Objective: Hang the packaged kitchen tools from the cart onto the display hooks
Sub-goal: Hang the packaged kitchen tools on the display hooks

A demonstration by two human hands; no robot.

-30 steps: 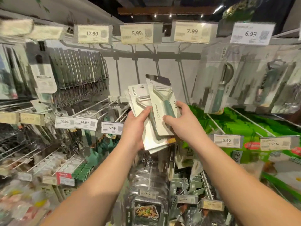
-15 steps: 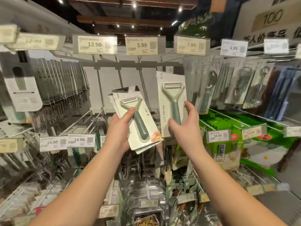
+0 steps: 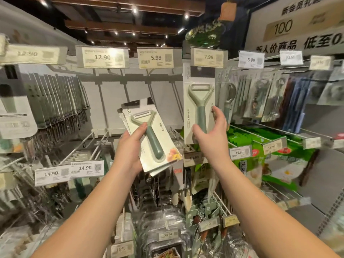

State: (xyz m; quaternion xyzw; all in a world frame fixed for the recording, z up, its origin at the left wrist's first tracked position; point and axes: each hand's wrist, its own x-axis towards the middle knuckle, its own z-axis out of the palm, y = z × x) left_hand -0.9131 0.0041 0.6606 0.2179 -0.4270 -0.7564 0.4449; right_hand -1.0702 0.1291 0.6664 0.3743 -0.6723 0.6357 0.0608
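While the view is being tilted up at a wall of display hooks, a small stack of carded peelers (image 3: 155, 138) is being held in the left hand (image 3: 130, 148), tilted with its top leaning left; the thumb is being pressed across the front card just under the peeler head and the fingers are being curled behind the stack, so the left grip is being closed around it. A single carded peeler (image 3: 199, 107) is being held upright by the right hand (image 3: 211, 135), raised directly under the 7.99 price tag (image 3: 208, 57); its lower part is being pinched between thumb on the left edge and fingers on the right edge, so the right grip is being closed on the card. The card's top is being hidden at the tag, so whether it is on a hook cannot be told. The two packages are being kept apart, the stack lower and to the left. Just right of the single card, other packaged tools (image 3: 251, 95) are being shown hanging in a row. Bare hook rods (image 3: 104, 101) are being shown below the 12.90 tag (image 3: 102, 57) and the 5.99 tag (image 3: 156, 57). Green packages (image 3: 247, 138) are being shown lower right.
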